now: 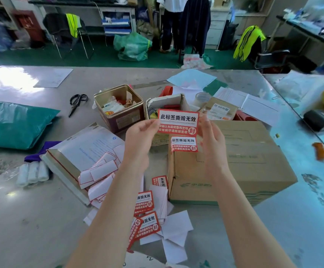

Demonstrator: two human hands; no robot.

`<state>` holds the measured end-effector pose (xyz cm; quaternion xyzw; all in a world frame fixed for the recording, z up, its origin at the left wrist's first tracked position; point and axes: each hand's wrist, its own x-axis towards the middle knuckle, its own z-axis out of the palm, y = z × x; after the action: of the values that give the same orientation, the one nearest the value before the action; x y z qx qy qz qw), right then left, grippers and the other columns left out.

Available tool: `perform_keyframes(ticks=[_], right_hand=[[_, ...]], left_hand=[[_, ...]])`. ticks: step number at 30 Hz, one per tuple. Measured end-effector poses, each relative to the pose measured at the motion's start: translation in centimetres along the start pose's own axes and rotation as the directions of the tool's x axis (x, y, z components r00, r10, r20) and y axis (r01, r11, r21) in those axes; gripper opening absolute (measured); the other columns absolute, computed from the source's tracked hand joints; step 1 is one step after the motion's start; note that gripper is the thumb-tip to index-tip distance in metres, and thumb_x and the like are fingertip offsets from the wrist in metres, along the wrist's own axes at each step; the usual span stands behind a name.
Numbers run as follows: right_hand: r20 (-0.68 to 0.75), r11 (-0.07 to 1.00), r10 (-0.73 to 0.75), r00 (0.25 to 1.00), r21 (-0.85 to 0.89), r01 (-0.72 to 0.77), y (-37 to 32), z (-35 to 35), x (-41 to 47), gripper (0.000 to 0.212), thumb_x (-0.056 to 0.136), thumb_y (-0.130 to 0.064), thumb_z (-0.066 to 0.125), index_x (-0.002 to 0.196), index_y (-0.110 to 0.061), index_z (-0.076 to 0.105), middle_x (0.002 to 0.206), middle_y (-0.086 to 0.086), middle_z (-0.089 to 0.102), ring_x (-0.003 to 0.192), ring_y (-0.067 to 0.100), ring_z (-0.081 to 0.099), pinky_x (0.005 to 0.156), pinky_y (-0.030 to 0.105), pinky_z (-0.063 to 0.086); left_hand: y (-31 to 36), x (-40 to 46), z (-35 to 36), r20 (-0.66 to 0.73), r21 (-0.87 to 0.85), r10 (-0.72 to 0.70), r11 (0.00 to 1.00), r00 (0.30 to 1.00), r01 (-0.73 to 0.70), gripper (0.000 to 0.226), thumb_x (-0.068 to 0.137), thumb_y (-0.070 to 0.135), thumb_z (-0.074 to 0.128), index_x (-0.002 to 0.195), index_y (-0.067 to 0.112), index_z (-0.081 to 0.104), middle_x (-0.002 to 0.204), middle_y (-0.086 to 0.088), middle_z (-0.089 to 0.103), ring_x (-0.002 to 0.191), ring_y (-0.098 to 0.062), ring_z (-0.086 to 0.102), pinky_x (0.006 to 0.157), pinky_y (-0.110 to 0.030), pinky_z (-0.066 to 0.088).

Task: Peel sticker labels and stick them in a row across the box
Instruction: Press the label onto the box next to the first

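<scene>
1. One red-and-white sticker label (184,144) is already stuck at the cardboard box's (234,161) top, at its 9 o'clock edge; the row has barely begun.
2. Unused labels (147,223) lie at the box's 7 o'clock.
3. Both hands are raised: the left hand (139,136) and the right hand (211,136) each pinch a side of a held label (178,121), above the stuck one.

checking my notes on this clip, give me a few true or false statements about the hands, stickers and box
1. Both hands hold a red sticker label up over the table. True: left hand and right hand pinch its side edges.
2. The cardboard box bears no sticker yet. False: one sticker sits at its near-left top corner.
3. The scissors lie inside the tin. False: they lie on the table, left of it.
4. Loose stickers lie on the table near the box. True.
</scene>
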<state>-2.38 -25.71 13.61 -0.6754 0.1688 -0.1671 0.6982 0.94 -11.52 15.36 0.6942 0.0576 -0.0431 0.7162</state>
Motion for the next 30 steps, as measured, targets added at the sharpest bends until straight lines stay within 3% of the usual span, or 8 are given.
perform_keyframes(ticks=[3,6,10,12,17,22,26,30], right_hand=[[-0.05,0.999,-0.037,0.998,-0.013,0.036,0.0,-1.0,-0.1,0.049,0.09,-0.052,0.046,0.098,-0.008,0.066,0.09,0.003,0.073,0.077,0.005,0.066,0.06,0.005,0.047],[-0.106,0.998,-0.066,0.992,0.018,0.068,-0.2,-2.1,0.0,0.031,0.091,-0.037,0.056,0.093,-0.009,0.069,0.084,-0.004,0.073,0.073,-0.004,0.065,0.059,0.003,0.044],[-0.104,0.994,-0.105,0.989,-0.036,0.102,-0.1,-3.5,0.5,0.018,0.09,-0.027,0.06,0.09,-0.012,0.069,0.086,-0.001,0.072,0.082,0.008,0.065,0.073,0.017,0.051],[-0.117,0.986,-0.145,0.983,-0.102,0.133,0.2,-4.0,0.8,0.013,0.09,-0.022,0.059,0.086,-0.012,0.067,0.082,-0.002,0.07,0.079,0.008,0.062,0.074,0.022,0.049],[-0.116,0.919,-0.297,0.948,-0.304,0.251,0.9,-4.7,0.9,0.021,0.092,-0.02,0.054,0.075,-0.032,0.054,0.075,-0.015,0.06,0.071,-0.005,0.054,0.069,0.014,0.043],[-0.13,0.901,-0.328,0.936,-0.34,0.268,1.5,-5.6,1.5,0.012,0.092,-0.019,0.054,0.081,-0.021,0.057,0.075,-0.013,0.059,0.073,0.004,0.055,0.072,0.024,0.045],[-0.082,0.922,-0.263,0.961,-0.314,0.226,1.4,-6.6,2.4,0.009,0.09,-0.019,0.057,0.082,-0.02,0.06,0.073,-0.012,0.062,0.063,-0.002,0.053,0.061,0.014,0.044],[-0.029,0.943,-0.191,0.981,-0.284,0.175,1.2,-8.0,3.4,0.01,0.089,-0.019,0.059,0.085,-0.013,0.067,0.064,-0.012,0.06,0.051,-0.004,0.052,0.051,0.01,0.04]], left_hand=[[-0.7,-0.2,1.4,0.039,-0.14,-0.095,0.985,0.995,0.1,0.014,0.087,0.025,0.062,0.08,0.022,0.073,0.09,0.002,0.074,0.092,-0.011,0.064,0.089,-0.029,0.038],[-1.6,-0.4,2.7,0.054,-0.208,-0.14,0.967,0.989,0.148,0.015,0.086,0.026,0.063,0.076,0.021,0.072,0.083,0.005,0.074,0.098,-0.013,0.064,0.092,-0.03,0.038],[-2.1,-1.1,4.2,0.057,-0.264,-0.14,0.953,0.988,0.15,0.017,0.088,0.023,0.062,0.09,0.01,0.072,0.066,0.008,0.073,0.063,0.001,0.067,0.055,-0.013,0.048],[-2.2,-1.4,4.8,0.017,-0.279,-0.145,0.949,0.989,0.144,0.022,0.088,0.024,0.062,0.093,0.005,0.071,0.068,0.004,0.074,0.061,-0.002,0.069,0.05,-0.013,0.05],[-3.5,-0.8,6.8,-0.203,0.023,0.075,0.997,0.976,-0.072,0.031,0.086,0.041,0.061,0.093,0.011,0.07,0.091,-0.006,0.071,0.081,-0.016,0.071,0.069,-0.029,0.058],[-4.5,-0.3,8.0,-0.258,0.232,0.235,0.957,0.937,-0.176,0.021,0.084,0.051,0.055,0.077,0.032,0.062,0.093,0.007,0.059,0.091,-0.02,0.064,0.079,-0.045,0.055],[-5.0,0.0,8.7,-0.249,0.375,0.342,0.897,0.906,-0.236,0.035,0.089,0.043,0.053,0.09,0.011,0.067,0.092,0.006,0.053,0.09,-0.013,0.056,0.082,-0.042,0.052],[-5.5,0.3,8.8,-0.185,0.501,0.42,0.818,0.888,-0.282,0.029,0.091,0.037,0.055,0.088,0.009,0.066,0.093,0.001,0.056,0.088,-0.01,0.047,0.086,-0.035,0.044]])
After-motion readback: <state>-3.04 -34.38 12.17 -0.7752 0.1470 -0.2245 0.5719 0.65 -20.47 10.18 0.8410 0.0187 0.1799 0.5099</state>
